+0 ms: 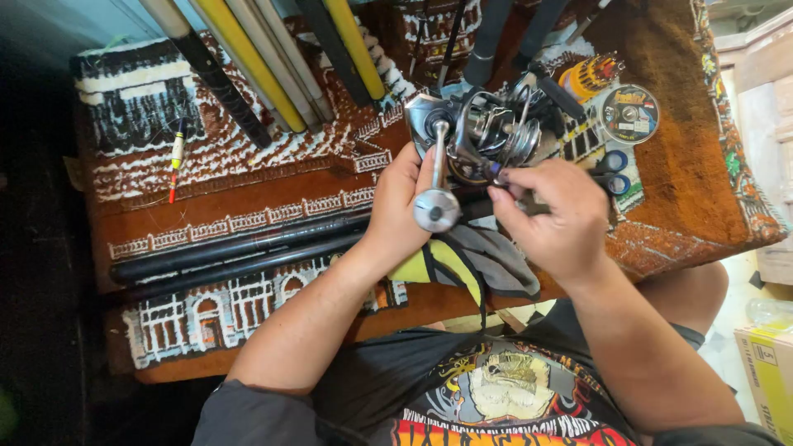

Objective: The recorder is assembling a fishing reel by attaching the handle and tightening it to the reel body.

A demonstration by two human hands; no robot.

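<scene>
Reel (483, 132) gripped by left hand (401, 206), right hand (553, 215) pinched closed at spool, two black rods (231, 256)

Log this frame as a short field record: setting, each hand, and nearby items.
Setting: patterned brown rug as work surface
Left hand: grips silver spinning reel by its handle
Right hand: fingers pinched just below the reel; what they hold is hidden
Under hands: grey-yellow glove
Nearby: black rod sections, line spool, float
</scene>
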